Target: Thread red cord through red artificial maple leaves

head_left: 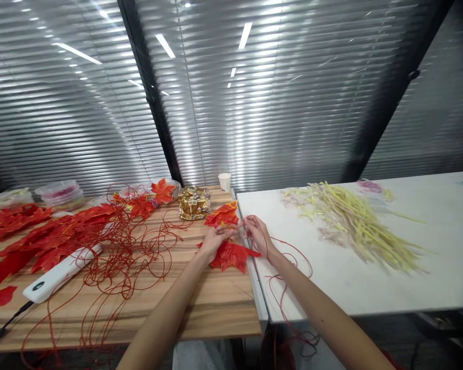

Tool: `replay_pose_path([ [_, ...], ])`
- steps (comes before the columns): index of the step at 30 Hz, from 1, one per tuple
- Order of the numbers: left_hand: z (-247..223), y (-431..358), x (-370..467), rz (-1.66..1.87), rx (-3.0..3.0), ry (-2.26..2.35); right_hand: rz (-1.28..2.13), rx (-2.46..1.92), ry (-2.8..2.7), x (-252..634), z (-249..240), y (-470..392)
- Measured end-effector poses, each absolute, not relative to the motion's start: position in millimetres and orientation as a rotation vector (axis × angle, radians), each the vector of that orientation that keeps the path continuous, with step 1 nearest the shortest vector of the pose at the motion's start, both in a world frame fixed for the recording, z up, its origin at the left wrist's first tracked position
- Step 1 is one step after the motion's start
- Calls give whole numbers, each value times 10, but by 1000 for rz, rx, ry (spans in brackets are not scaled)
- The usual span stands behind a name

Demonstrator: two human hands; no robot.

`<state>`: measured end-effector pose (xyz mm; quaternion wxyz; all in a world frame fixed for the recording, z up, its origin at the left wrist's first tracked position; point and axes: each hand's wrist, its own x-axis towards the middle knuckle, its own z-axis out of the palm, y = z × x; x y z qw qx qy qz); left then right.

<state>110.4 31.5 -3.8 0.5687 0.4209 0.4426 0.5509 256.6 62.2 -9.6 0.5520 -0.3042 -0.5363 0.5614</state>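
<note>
My left hand (215,240) is closed at the stem ends of the red artificial maple leaves, fingers pointing right. One maple leaf (223,214) spreads just beyond its fingers, and another leaf (232,257) lies below them over the wooden table's right edge. My right hand (256,232) pinches a thin red cord close to the left fingertips, above the seam between the two tables. From there the red cord (299,255) loops over the white table and hangs off its front edge. The exact pinch point is too small to make out.
A large tangle of red cord (127,246) covers the middle of the wooden table (219,313). Beside it lie a white power strip (64,272) and piled red leaves (73,231). A gold packet (194,203) and paper cup (224,182) stand behind; yellow stems (355,221) lie right.
</note>
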Motion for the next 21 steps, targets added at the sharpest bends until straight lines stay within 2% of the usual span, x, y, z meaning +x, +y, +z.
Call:
replay_pose_path([
  [9,-77,336,1110,1290,1058,1104,1476,-662,-1285,2507,-97,587],
  [21,-69,326,1135,1339,1097,1106,1486,-665,-1325,2504,-152,631],
])
